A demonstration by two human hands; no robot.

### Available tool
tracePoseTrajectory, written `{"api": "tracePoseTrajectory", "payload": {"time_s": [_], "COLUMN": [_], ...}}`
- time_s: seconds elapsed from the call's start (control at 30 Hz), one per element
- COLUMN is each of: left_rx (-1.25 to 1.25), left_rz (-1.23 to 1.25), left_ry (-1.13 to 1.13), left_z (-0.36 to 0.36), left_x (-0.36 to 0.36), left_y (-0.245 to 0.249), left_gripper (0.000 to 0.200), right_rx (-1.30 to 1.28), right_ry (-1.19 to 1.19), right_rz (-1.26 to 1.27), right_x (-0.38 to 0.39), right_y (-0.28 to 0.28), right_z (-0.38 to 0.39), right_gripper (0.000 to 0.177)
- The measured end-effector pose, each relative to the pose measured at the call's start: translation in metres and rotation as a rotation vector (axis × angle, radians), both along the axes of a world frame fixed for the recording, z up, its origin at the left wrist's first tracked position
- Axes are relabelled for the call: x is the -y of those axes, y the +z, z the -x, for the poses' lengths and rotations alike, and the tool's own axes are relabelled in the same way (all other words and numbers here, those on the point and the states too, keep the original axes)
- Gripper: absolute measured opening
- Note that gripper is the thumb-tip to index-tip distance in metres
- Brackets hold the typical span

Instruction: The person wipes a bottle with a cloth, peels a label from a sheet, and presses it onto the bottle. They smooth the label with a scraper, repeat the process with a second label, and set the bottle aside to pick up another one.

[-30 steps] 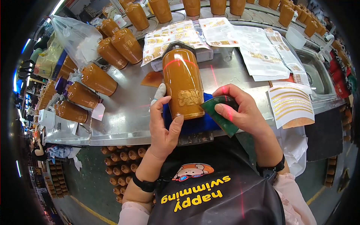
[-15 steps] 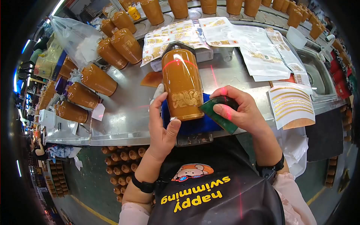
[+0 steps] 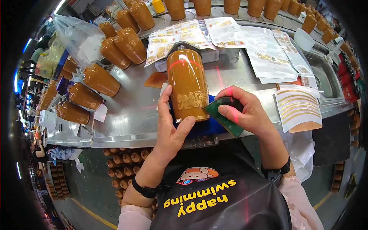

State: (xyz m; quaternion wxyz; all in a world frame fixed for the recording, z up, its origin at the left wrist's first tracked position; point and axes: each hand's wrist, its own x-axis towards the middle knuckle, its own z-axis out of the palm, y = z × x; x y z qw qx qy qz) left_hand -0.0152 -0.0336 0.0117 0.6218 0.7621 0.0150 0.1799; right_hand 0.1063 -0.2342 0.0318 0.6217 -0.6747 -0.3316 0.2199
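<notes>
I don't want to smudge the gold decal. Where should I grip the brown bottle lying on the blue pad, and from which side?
Probably the base end, from the left. The bottle lies on its side, base toward the person, decal facing up; the right hand holds a green pad at its right. The left hand cups the base.

The glossy amber-brown ceramic bottle (image 3: 188, 82) lies on its side on the blue pad (image 3: 203, 128), neck pointing away, with a gold decal (image 3: 191, 100) facing up near its base. The dark green scraper card (image 3: 226, 119) sits tilted over the pad's right end, just beside the bottle's base
</notes>
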Motion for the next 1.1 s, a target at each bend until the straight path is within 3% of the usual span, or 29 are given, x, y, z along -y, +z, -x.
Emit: {"api": "tracePoseTrajectory", "payload": {"time_s": [0.23,0.33,0.43,0.57,0.83,1.1], "left_rx": [0.04,0.085,0.158,0.219,0.178,0.149], "left_rz": [0.254,-0.116,-0.648,-1.008,-1.137,-1.06], "left_ry": [-0.055,-0.027,0.07,0.135,0.155,0.162], "left_z": [0.002,0.004,0.004,0.006,0.004,0.005], "left_x": [-0.012,-0.018,-0.011,0.004,0.018,0.018], "left_y": [0.011,0.018,0.034,0.046,0.053,0.053], "left_gripper": [0.065,0.043,0.026,0.02,0.017,0.017], "right_rx": [-0.012,0.0,0.003,0.074,0.082,0.34], "right_ry": [0.009,0.051,0.049,0.019,0.04,0.083], "right_rz": [0.022,0.0,0.014,0.017,0.03,0.062], "right_x": [0.001,0.002,0.002,0.002,0.001,-0.001], "right_y": [0.003,0.002,0.004,0.005,0.006,0.017], "right_z": [-0.001,-0.003,-0.004,-0.003,-0.005,-0.017], "right_gripper": [0.024,0.025,0.025,0.023,0.024,0.023]}}
